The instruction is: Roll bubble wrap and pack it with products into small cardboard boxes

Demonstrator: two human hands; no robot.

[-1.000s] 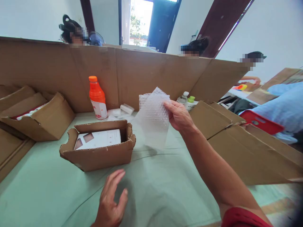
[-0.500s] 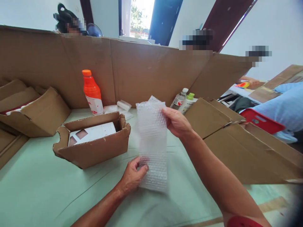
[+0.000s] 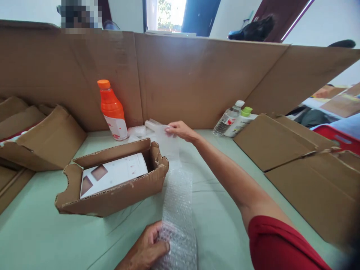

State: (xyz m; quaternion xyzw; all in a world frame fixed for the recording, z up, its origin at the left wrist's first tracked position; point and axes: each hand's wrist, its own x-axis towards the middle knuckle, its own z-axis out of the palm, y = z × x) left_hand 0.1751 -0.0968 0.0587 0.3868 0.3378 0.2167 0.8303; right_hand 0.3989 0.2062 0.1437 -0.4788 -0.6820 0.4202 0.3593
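My left hand (image 3: 150, 245), low in the middle, grips the edge of a strip of bubble wrap (image 3: 180, 210) between thumb and fingers. The strip stretches away from me over the green table cover. At the back, my right hand (image 3: 180, 130) pinches a thin, clear plastic sheet (image 3: 170, 150); whether this is a bag I cannot tell. Left of the strip stands an open cardboard box (image 3: 118, 195) with a white carton (image 3: 115, 174) lying in it.
An orange bottle (image 3: 112, 110) stands behind the box. A clear bottle (image 3: 228, 119) and a green-capped white bottle (image 3: 239, 123) lean at the back right. Cardboard boxes flank both sides, and a tall cardboard panel (image 3: 197, 78) closes the back. People are partly visible beyond it.
My right hand has let go of the bubble wrap's upper end and moved to the back, onto the clear plastic. My left hand has drawn the wrap down towards me.
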